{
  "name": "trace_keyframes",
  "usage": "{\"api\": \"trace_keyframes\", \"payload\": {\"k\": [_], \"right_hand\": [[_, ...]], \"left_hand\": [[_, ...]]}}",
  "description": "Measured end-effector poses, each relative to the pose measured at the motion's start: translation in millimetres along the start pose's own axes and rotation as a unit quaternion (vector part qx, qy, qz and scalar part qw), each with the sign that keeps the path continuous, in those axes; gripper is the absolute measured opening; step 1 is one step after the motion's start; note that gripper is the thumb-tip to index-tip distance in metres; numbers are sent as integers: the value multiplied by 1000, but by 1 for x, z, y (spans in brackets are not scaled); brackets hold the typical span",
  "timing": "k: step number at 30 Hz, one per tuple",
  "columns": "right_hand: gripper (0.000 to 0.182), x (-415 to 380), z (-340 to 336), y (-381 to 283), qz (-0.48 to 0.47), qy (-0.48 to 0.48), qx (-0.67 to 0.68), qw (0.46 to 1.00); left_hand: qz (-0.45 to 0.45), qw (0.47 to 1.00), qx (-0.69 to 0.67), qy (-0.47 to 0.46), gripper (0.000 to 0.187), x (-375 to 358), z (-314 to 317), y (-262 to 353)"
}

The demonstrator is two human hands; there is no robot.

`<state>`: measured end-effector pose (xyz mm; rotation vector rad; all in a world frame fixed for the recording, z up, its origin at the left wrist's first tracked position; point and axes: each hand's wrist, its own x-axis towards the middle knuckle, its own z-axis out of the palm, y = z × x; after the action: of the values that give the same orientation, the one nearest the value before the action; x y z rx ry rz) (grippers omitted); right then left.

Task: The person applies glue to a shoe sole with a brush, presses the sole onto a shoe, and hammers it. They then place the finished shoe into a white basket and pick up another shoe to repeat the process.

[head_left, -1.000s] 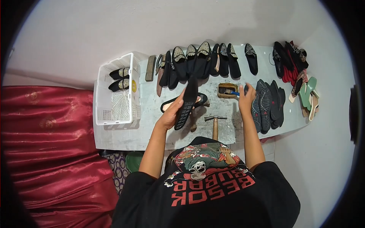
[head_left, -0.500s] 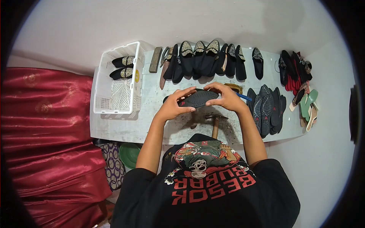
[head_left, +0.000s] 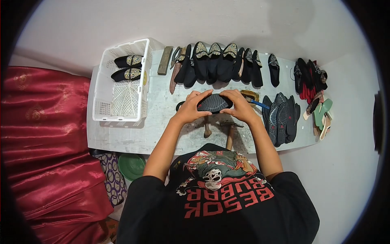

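Above the middle of the table, both hands grip a black shoe with its ridged sole turned up. My left hand wraps one end, thumb along the near edge and fingers over the far edge. At the other end, my right hand clasps it the same way. Much of the shoe's upper is hidden beneath the sole. Nearer my body lie a hammer and a tool with a rounded wooden end. Just beyond my right hand is a brown-stained container with a blue-handled brush.
A white plastic basket holding two decorated shoes stands at the left. Several black shoes line the table's back, beside a grey block and pincers. Loose black soles lie right, near piled shoes and green sandals.
My hands have tilted the shoe slightly, so its sole ridges show more clearly. Both hands keep their hold. The view has shifted a little, and the table and basket appear farther left.
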<state>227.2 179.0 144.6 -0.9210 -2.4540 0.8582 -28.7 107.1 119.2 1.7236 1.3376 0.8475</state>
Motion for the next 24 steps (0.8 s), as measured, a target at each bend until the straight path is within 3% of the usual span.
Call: {"api": "trace_keyframes", "payload": {"k": [3, 6, 10, 14, 16, 19, 24], "right_hand": [[70, -1, 0, -1, -7, 0, -29, 1000], [69, -1, 7, -2, 4, -4, -18, 1000], [68, 0, 11, -2, 18, 12, -7, 1000], [68, -1, 12, -2, 26, 14, 6, 1000], [68, -1, 13, -2, 20, 22, 7, 1000], [67, 1, 14, -3, 15, 29, -1, 999], [65, 3, 16, -5, 30, 28, -3, 999]], "left_hand": [[-3, 999, 25, -33, 103, 4, -1, -8], [49, 999, 6, -14, 108, -1, -7, -17], [45, 998, 16, 38, 111, -22, -25, -40], [-22, 998, 39, 52, 103, -49, -32, -68], [-50, 996, 32, 73, 87, -56, -36, -72], [-50, 996, 46, 65, 71, -59, -37, -76], [-46, 996, 17, 79, 62, -61, -39, -78]]}}
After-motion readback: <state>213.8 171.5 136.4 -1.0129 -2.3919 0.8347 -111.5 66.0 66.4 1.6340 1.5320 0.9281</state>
